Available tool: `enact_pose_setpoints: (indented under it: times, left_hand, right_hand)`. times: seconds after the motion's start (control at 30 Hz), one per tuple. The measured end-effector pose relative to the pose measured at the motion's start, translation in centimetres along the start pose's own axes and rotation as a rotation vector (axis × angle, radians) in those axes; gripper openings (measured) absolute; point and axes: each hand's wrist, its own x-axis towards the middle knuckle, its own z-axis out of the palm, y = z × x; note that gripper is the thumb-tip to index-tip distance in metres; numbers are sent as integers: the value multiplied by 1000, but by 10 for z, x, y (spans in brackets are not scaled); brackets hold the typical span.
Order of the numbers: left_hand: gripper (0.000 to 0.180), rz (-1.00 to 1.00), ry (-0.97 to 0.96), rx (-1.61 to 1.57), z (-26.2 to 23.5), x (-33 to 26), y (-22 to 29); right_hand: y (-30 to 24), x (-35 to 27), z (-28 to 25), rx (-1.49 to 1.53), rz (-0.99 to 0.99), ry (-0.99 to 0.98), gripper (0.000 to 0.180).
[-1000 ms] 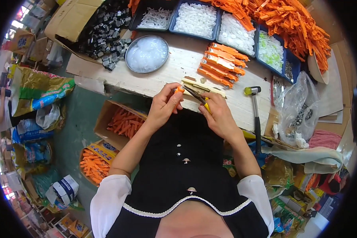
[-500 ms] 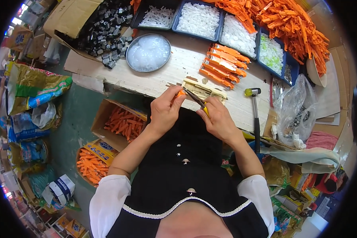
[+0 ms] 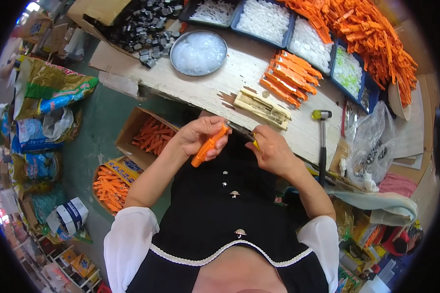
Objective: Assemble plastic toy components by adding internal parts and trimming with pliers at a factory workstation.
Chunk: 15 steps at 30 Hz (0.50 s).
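Observation:
My left hand [image 3: 204,135] is closed around a long orange plastic piece [image 3: 209,146], which slants down and to the left. In my right hand [image 3: 271,149] is a pair of pliers [image 3: 240,130] with yellow-and-black handles. The pliers' jaws reach the upper end of the orange piece; whether they grip it I cannot tell. Just beyond my hands a cream-coloured fixture block [image 3: 262,108] lies at the table's near edge. Behind it several orange pieces [image 3: 292,78] are laid side by side in a row.
Trays of small white parts [image 3: 264,22] line the back, beside a heap of orange pieces [image 3: 371,41]. A round metal dish [image 3: 199,52] stands near dark metal parts [image 3: 149,34]. At right are a hammer [image 3: 322,141] and a plastic bag [image 3: 371,141]. Boxes of orange pieces [image 3: 113,188] stand lower left.
My left hand has turned, so the orange piece's length now shows. Both hands have moved slightly down and away from the fixture block. The whole view has shifted a little.

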Motion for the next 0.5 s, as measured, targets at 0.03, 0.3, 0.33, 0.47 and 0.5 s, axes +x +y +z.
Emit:
enact_pose_setpoints:
  times: [0.03, 0.3, 0.33, 0.47, 0.5]
  left_hand:
    - [25, 12, 7, 10, -1, -4, -2]
    - [25, 111, 965, 1144, -90, -83, -19]
    - [23, 177, 1095, 1758, -117, -93, -21]
    - [14, 410, 1145, 1889, -65, -79, 13]
    - [12, 590, 982, 1654, -36, -59, 26]
  right_hand:
    - [1, 0, 3, -12, -29, -4, 20]
    - [-1, -2, 1, -36, -7, 60, 16]
    - [2, -8, 1, -20, 9, 94, 15]
    - [13, -28, -6, -47, 119, 143, 14]
    - [16, -29, -7, -34, 128, 187, 14]
